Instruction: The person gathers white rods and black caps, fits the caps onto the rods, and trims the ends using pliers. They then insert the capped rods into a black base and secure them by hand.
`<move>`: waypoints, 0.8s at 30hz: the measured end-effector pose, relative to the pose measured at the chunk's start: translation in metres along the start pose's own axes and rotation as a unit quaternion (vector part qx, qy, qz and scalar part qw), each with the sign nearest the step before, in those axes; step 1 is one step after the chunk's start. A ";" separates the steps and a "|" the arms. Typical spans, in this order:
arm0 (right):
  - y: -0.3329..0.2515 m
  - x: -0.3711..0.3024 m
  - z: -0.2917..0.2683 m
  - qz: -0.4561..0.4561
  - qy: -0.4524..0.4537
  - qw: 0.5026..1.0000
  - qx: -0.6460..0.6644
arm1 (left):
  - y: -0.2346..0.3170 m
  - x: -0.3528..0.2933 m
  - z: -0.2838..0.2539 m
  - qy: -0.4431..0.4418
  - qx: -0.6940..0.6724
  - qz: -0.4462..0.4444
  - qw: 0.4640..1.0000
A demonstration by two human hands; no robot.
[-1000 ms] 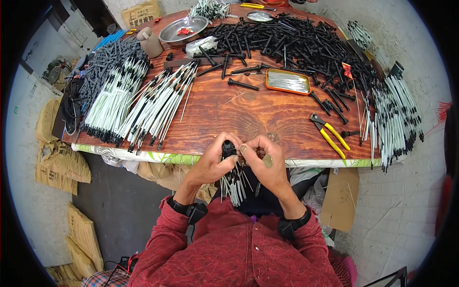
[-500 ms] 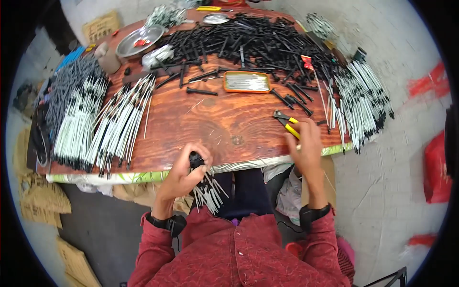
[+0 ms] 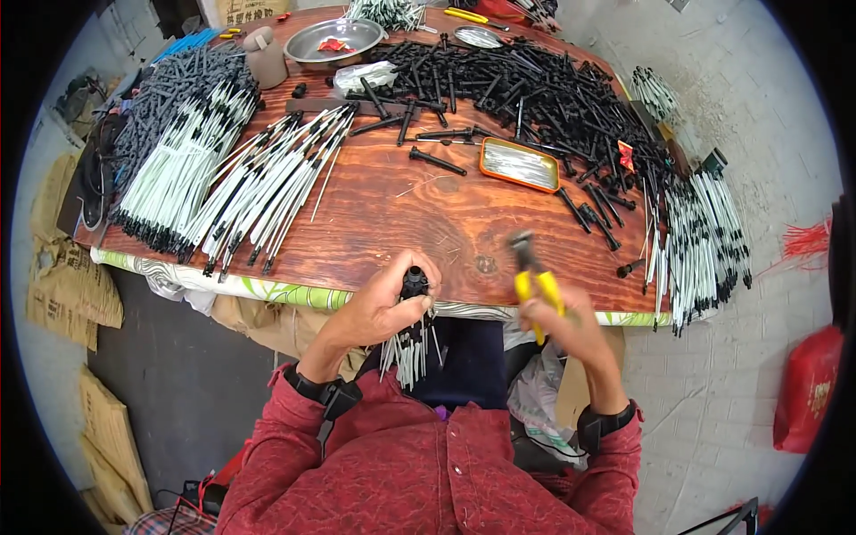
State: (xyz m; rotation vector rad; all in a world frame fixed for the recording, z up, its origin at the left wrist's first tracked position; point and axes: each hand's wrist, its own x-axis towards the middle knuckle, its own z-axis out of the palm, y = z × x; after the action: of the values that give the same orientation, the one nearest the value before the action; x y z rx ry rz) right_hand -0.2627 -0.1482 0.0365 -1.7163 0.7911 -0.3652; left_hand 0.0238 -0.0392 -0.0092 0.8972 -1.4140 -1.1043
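Just off the table's front edge, my left hand (image 3: 382, 308) is closed around a bundle of thin white rods (image 3: 408, 358). A dark tip (image 3: 415, 283) of the bundle sticks up above my thumb, and the white ends hang down beneath. To the right, my right hand (image 3: 575, 328) grips yellow-handled end cutters (image 3: 538, 283), their dark metal head pointing up and away from me, smeared by motion. The cutters are apart from the bundle. Past my hands, an orange-rimmed tin (image 3: 510, 168) holds thin silvery pins.
Black plastic rod-like parts (image 3: 553, 98) heap across the back of the wooden table (image 3: 392, 223). White, black-tipped rods (image 3: 285, 183) lie at left, more rods (image 3: 700, 241) at right. Grey parts (image 3: 169, 107), a metal bowl (image 3: 312, 55) and a beige bottle (image 3: 265, 61) stand at far left.
My right hand has picked up the cutters from the table and brought them nearer to me. My left hand still holds the bundle, now more upright. The view has shifted.
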 end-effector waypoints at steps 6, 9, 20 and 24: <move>-0.031 0.008 0.040 -0.211 0.054 0.931 -0.293 | 0.003 -0.001 0.006 0.040 0.038 0.001 0.998; -0.036 0.012 0.043 -0.259 0.088 0.879 -0.390 | 0.009 -0.003 0.007 0.050 0.069 -0.020 0.996; -0.041 0.005 0.049 -0.270 0.196 0.740 -0.584 | 0.009 -0.003 0.011 0.063 0.076 -0.071 0.993; -0.043 0.005 0.046 -0.259 0.194 0.730 -0.602 | 0.014 0.000 0.013 0.071 0.068 -0.069 0.993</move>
State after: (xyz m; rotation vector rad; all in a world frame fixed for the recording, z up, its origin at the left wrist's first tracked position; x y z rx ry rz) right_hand -0.2174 -0.1122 0.0624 -3.2068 0.8971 -0.6885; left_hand 0.0116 -0.0330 0.0040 1.1626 -1.3364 -1.0339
